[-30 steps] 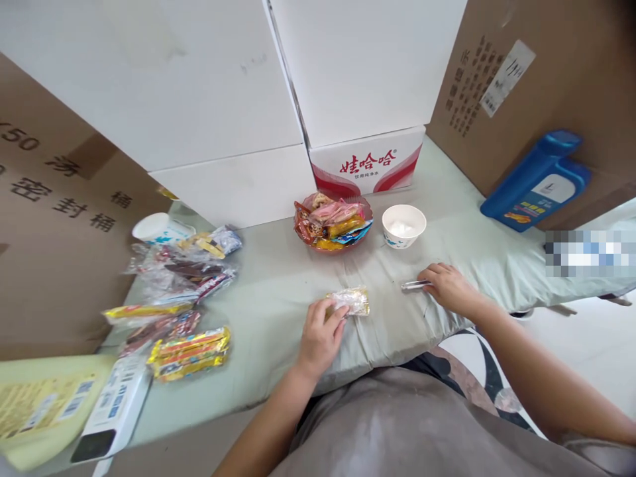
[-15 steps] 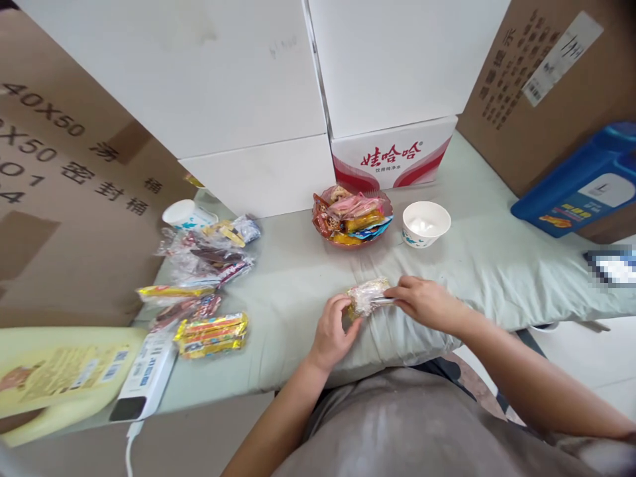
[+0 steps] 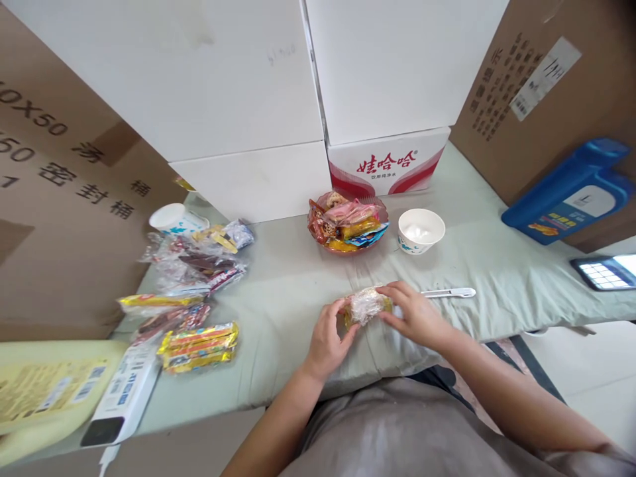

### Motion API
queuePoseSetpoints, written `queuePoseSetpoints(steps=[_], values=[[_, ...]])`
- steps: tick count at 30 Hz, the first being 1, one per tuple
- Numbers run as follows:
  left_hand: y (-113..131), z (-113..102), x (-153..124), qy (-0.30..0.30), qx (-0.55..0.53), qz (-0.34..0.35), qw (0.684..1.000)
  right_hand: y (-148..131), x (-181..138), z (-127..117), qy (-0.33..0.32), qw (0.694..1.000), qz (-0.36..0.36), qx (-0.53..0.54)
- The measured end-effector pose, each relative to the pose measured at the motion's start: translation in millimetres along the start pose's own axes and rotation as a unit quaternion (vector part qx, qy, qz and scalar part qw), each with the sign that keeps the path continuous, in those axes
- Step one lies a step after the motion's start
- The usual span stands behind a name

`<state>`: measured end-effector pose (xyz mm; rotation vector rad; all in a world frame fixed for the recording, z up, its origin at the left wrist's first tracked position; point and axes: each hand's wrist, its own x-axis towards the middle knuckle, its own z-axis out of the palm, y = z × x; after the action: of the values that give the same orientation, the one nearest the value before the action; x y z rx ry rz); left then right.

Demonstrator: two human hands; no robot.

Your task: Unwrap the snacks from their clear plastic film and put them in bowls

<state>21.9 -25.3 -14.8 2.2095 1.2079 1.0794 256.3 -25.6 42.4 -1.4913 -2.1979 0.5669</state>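
A small bundle wrapped in clear plastic film (image 3: pixel 368 306), with yellow showing at its ends, rests on the cloth between my hands. Fingers and thumb of my left hand (image 3: pixel 325 339) close around its left end. My right hand (image 3: pixel 413 317) grips the right end, fingertips on top and thumb at the near side. Just beyond the right hand lies a slim white utility knife (image 3: pixel 454 293), its left part hidden behind the hand. Behind the bundle stands a pink glass bowl (image 3: pixel 342 252) of packaged snacks, and beside it a paper cup (image 3: pixel 415 248) holding something white.
Left are a heap of clear wrappers (image 3: pixel 193 265), yellow snack packs (image 3: pixel 199 348), a tipped paper cup (image 3: pixel 173 218), a white power bank (image 3: pixel 124 397) and a pale yellow jug (image 3: pixel 50 397). Right are a blue bottle (image 3: pixel 571 192) and a phone (image 3: pixel 606 273). Boxes (image 3: pixel 392 162) wall the back.
My right hand has let go of the slim white knife, which now lies to its right, and has taken hold of the bundle's right end. My left hand keeps its grip.
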Motion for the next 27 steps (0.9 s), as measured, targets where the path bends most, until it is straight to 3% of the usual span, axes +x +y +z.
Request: queuePoseSetpoints(steps=[3, 7, 9, 14, 20, 23, 27], values=[[-1.7, 0.1, -2.0, 0.006, -0.006, -0.025, 1.000, -25.7, 19.9, 27.8, -0.052, 0.998, 0.035, -0.023], [-0.9, -1.2, -0.4, 0.009, 0.000, -0.037, 0.999, -26.1, 27.9, 47.0, -0.068, 0.995, 0.049, -0.057], [0.1, -1.4, 1.5, 0.004, 0.013, -0.012, 1.000, -16.0, 23.9, 46.5, -0.040, 0.998, 0.036, -0.025], [-0.3, -3.9, 4.2, 0.032, -0.013, -0.007, 0.999, 22.9, -0.3, 28.9, 0.132, 0.987, 0.077, 0.040], [-6.6, -13.7, 3.2, 0.127, -0.056, -0.083, 0.987, 53.6, -32.1, 8.5, 0.155, 0.975, 0.150, -0.055], [1.2, -15.3, 1.9, 0.126, -0.050, -0.030, 0.990, 43.3, -37.5, 3.6, 0.187, 0.975, 0.080, -0.087], [22.3, -7.0, 7.3, 0.015, -0.048, 0.075, 0.996, 14.3, -29.4, 12.9, 0.201, 0.978, -0.034, -0.052]])
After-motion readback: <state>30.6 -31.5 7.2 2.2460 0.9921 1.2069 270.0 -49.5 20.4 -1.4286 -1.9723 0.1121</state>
